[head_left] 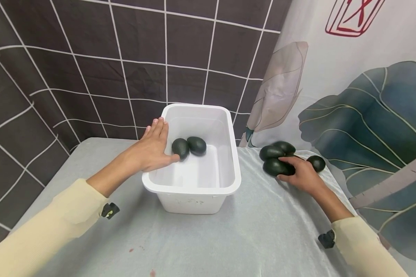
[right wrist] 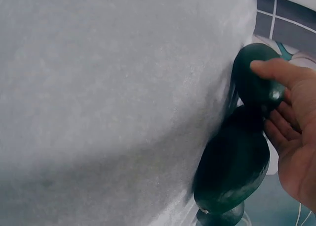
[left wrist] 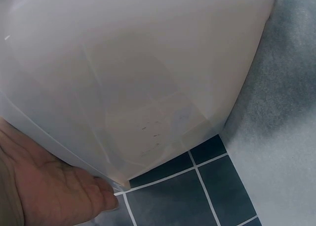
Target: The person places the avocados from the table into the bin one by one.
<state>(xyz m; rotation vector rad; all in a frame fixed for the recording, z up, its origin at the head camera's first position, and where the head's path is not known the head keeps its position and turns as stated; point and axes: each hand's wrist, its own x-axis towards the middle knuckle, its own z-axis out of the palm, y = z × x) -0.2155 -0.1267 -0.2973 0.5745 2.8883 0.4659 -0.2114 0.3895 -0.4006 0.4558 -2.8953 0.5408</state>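
A white plastic tub [head_left: 195, 191] holds two dark green avocados [head_left: 197, 146] side by side near its left wall. My left hand [head_left: 151, 148] rests over the tub's left rim, with straight fingers along it and the thumb reaching inward. In the left wrist view the palm lies against the tub's outer wall [left wrist: 148, 77]. At the right, my right hand [head_left: 301, 173] holds an avocado [head_left: 275, 167] between thumb and fingers; it is still among the others. In the right wrist view the thumb lies across this avocado [right wrist: 249, 87], and a larger-looking avocado [right wrist: 232, 161] is beside it.
More avocados [head_left: 284, 147] cluster behind the right hand, and one avocado [head_left: 316, 163] sits to its right. A grey cloth [head_left: 201, 246] covers the table. Behind stand a dark checked curtain [head_left: 138, 73] and a leaf-patterned cloth [head_left: 374, 111].
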